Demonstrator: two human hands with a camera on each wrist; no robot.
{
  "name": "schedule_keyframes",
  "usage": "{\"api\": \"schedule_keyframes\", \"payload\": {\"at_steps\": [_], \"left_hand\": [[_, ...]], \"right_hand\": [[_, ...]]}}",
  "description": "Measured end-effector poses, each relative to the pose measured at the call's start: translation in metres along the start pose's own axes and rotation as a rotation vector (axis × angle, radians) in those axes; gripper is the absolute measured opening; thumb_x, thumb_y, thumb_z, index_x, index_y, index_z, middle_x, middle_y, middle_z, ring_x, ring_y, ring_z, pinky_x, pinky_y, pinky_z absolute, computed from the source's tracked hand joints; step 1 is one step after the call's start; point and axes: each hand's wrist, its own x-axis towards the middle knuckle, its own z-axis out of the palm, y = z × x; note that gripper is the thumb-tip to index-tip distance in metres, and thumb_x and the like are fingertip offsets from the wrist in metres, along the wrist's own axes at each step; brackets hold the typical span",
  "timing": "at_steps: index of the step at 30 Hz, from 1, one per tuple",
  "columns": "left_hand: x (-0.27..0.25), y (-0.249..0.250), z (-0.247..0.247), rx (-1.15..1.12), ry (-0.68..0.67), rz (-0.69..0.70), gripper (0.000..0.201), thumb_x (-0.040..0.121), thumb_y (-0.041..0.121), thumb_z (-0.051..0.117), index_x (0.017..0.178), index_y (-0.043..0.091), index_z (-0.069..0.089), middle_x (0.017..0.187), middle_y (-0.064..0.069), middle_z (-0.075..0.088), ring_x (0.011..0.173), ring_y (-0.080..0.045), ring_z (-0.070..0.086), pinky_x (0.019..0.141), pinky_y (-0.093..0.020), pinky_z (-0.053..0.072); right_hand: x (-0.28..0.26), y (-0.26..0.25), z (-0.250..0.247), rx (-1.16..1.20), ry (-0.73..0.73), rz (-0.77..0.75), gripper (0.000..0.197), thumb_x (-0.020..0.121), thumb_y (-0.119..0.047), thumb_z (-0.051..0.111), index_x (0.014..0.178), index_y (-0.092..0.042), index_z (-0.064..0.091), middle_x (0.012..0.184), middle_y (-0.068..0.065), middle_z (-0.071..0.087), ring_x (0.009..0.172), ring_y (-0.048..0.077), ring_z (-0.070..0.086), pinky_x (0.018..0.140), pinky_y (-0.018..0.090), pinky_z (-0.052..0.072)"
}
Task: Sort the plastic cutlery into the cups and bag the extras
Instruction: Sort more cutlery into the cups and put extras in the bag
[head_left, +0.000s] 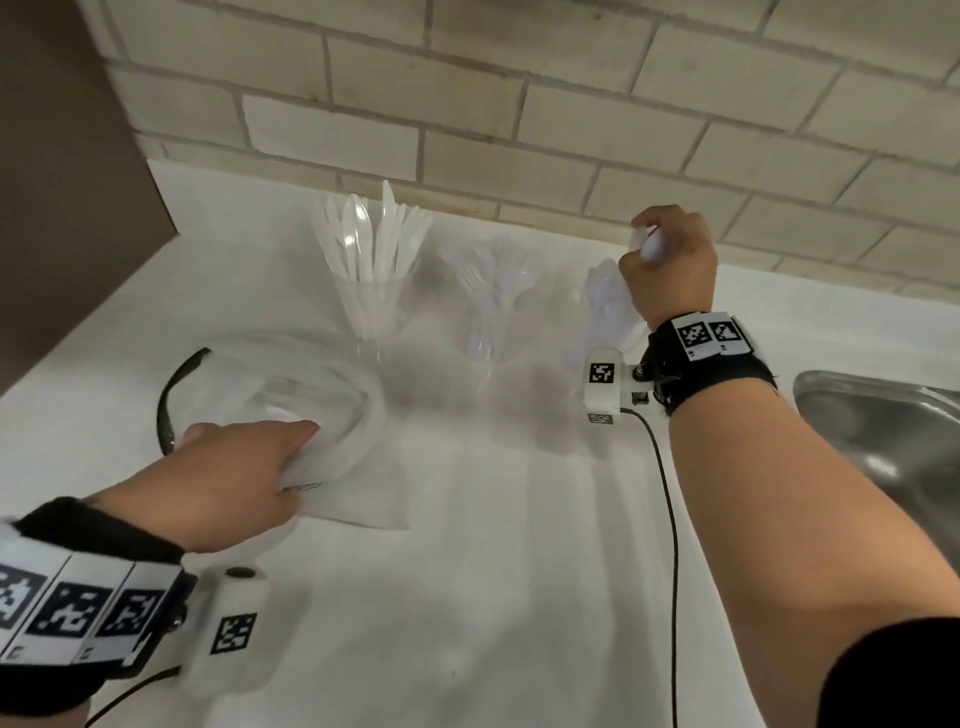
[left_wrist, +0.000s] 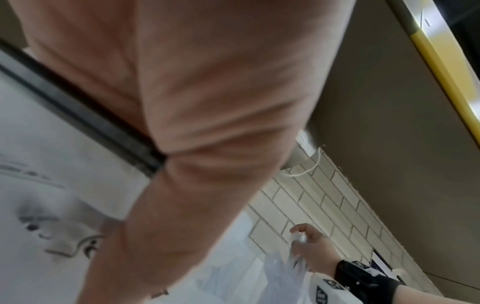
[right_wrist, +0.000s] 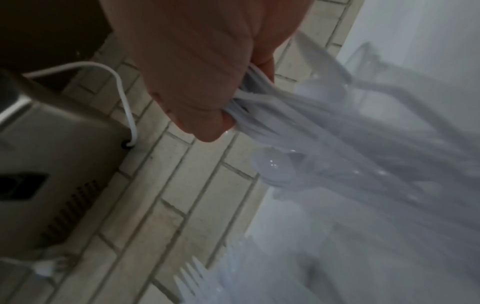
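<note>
Three clear cups stand in a row by the tiled wall. The left cup holds white knives, the middle cup holds forks. Over the faint right cup, my right hand grips a bunch of white spoons by their handles, bowls pointing down. At the left, a clear plastic bag with a black strip along its mouth lies on the counter. My left hand holds its near edge. Whether anything is inside the bag is unclear.
A steel sink is set into the white counter at the right. A brown cabinet side bounds the left. A black cable hangs from my right wrist camera across the counter. A grey appliance with a white cord is mounted on the wall.
</note>
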Motion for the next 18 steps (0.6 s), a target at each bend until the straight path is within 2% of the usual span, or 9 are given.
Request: {"api": "schedule_keyframes", "payload": {"at_steps": [2, 5, 7, 10, 12, 14, 16, 18], "left_hand": [[0.000, 0.005, 0.001, -0.025, -0.006, 0.032, 0.014, 0.086, 0.029, 0.053, 0.081, 0.030, 0.039, 0.080, 0.010, 0.054, 0.076, -0.003, 0.051, 0.074, -0.026, 0.032], [0.001, 0.009, 0.003, -0.042, 0.002, 0.062, 0.019, 0.086, 0.030, 0.054, 0.077, 0.030, 0.037, 0.078, 0.010, 0.053, 0.071, -0.002, 0.048, 0.067, -0.020, 0.029], [0.003, 0.012, 0.006, -0.050, 0.009, 0.071, 0.016, 0.086, 0.030, 0.054, 0.080, 0.029, 0.039, 0.078, 0.009, 0.054, 0.071, -0.003, 0.048, 0.062, -0.014, 0.026], [0.006, 0.010, 0.011, -0.063, 0.005, 0.068, 0.015, 0.082, 0.034, 0.055, 0.086, 0.027, 0.042, 0.084, 0.009, 0.054, 0.076, -0.007, 0.052, 0.063, -0.015, 0.027], [0.005, 0.008, 0.010, -0.091, -0.025, 0.039, 0.036, 0.072, 0.049, 0.058, 0.101, 0.033, 0.043, 0.097, 0.015, 0.053, 0.089, -0.010, 0.053, 0.076, -0.019, 0.031], [-0.001, 0.006, 0.008, -0.054, -0.054, 0.035, 0.069, 0.064, 0.060, 0.060, 0.126, 0.047, 0.031, 0.116, 0.023, 0.045, 0.103, -0.008, 0.046, 0.093, -0.025, 0.024], [-0.008, 0.005, 0.004, 0.017, -0.046, 0.042, 0.087, 0.063, 0.060, 0.065, 0.137, 0.051, 0.019, 0.122, 0.026, 0.038, 0.106, -0.002, 0.040, 0.095, -0.025, 0.015], [-0.012, 0.004, 0.004, 0.065, -0.039, 0.061, 0.095, 0.063, 0.058, 0.067, 0.141, 0.052, 0.012, 0.123, 0.025, 0.037, 0.115, -0.002, 0.039, 0.094, -0.027, 0.013]], "right_hand": [[-0.005, 0.009, 0.007, -0.069, -0.125, 0.024, 0.032, 0.079, -0.003, 0.053, 0.106, -0.017, 0.062, 0.112, 0.009, 0.055, 0.085, 0.017, 0.050, 0.072, 0.020, 0.038], [-0.016, 0.020, 0.017, -0.167, -0.223, 0.003, 0.028, 0.085, -0.010, 0.053, 0.113, -0.012, 0.058, 0.113, 0.016, 0.055, 0.101, 0.032, 0.051, 0.087, 0.034, 0.041], [-0.019, 0.022, 0.021, -0.241, -0.228, -0.038, 0.027, 0.089, -0.016, 0.051, 0.115, -0.008, 0.056, 0.116, 0.017, 0.055, 0.110, 0.037, 0.046, 0.094, 0.036, 0.035], [-0.016, 0.018, 0.022, -0.335, -0.232, -0.042, 0.034, 0.093, -0.028, 0.048, 0.121, -0.010, 0.055, 0.127, 0.014, 0.052, 0.122, 0.037, 0.041, 0.098, 0.040, 0.034], [-0.013, 0.014, 0.019, -0.388, -0.234, -0.019, 0.041, 0.093, -0.037, 0.049, 0.128, -0.015, 0.051, 0.134, 0.009, 0.049, 0.129, 0.034, 0.037, 0.103, 0.045, 0.032], [-0.015, 0.003, 0.015, -0.428, -0.178, -0.045, 0.046, 0.090, -0.039, 0.052, 0.131, -0.019, 0.050, 0.137, 0.007, 0.048, 0.132, 0.033, 0.035, 0.105, 0.047, 0.028], [-0.023, -0.014, 0.010, -0.417, -0.126, -0.114, 0.042, 0.087, -0.033, 0.055, 0.127, -0.019, 0.054, 0.136, 0.006, 0.049, 0.131, 0.033, 0.036, 0.104, 0.045, 0.029], [-0.036, -0.038, 0.011, -0.304, -0.159, -0.189, 0.032, 0.087, -0.024, 0.055, 0.117, -0.017, 0.062, 0.131, 0.006, 0.051, 0.126, 0.033, 0.039, 0.102, 0.038, 0.031]]}}
